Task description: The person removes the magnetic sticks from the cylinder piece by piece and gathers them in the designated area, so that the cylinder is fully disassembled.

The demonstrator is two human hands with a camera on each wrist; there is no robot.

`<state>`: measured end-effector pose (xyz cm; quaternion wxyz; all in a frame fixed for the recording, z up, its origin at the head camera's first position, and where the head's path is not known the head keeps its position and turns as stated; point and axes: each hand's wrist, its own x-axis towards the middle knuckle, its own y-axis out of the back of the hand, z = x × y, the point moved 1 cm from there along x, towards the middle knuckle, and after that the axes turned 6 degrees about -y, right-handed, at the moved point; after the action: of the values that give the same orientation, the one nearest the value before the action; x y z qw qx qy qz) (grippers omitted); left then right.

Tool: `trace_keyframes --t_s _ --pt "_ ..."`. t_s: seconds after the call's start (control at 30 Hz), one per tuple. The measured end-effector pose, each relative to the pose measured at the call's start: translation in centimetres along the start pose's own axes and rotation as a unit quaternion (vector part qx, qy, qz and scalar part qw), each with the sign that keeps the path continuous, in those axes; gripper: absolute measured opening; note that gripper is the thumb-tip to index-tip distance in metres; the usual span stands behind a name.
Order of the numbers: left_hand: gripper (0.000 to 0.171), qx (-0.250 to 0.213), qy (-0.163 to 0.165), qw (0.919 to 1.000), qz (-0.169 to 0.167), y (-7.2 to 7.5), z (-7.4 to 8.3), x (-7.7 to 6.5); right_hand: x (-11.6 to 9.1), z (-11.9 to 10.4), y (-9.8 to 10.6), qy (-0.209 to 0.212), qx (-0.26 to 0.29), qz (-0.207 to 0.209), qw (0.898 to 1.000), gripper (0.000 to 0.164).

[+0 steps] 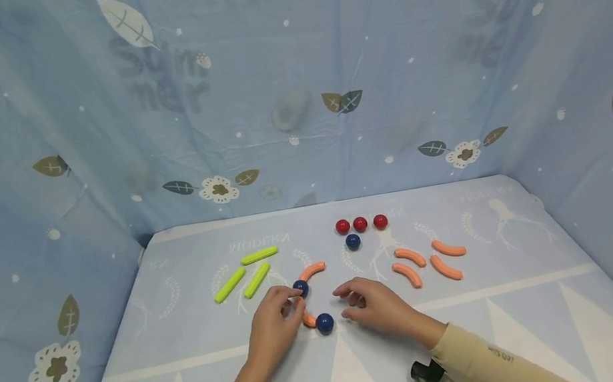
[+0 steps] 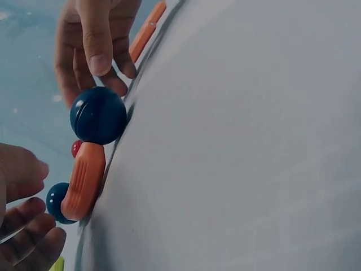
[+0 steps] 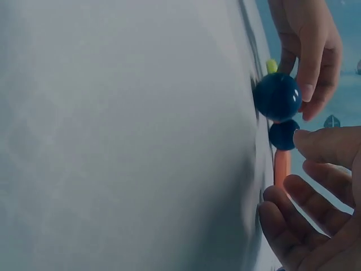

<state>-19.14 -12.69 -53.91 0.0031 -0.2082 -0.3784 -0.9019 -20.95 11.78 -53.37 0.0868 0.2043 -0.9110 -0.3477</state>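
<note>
Beside a short chain of pieces, my left hand has its fingers loosely bent, fingertips right at a dark blue ball. A curved orange stick runs from that ball toward a nearer blue ball; the hand partly covers this stick in the head view. Another orange stick extends from the far side of the first ball. In the left wrist view, the ridged orange stick lies between both balls, with a gap to my fingers. My right hand hovers to the right with relaxed, spread fingers, holding nothing.
Several curved orange sticks lie to the right. Three red balls sit at the back, with a blue ball in front. Three lime-green sticks lie at the left. A patterned blue curtain surrounds the table.
</note>
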Motion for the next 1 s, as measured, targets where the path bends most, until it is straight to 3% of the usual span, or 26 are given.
trace_keyframes --t_s 0.33,0.47,1.0 --pt "0.03 -0.021 -0.036 0.9964 -0.074 0.3 -0.3 -1.4 0.3 -1.0 -1.1 0.017 0.031 -0.06 0.998 0.038" --pt "0.028 -0.035 -0.054 0.9945 -0.083 0.3 -0.6 -1.3 0.4 -1.3 -1.7 0.017 0.033 -0.067 0.997 0.036" --pt "0.022 -0.027 -0.064 0.9936 -0.089 0.2 -1.4 -0.8 0.6 -2.2 -2.5 0.034 0.021 -0.057 0.998 0.027"
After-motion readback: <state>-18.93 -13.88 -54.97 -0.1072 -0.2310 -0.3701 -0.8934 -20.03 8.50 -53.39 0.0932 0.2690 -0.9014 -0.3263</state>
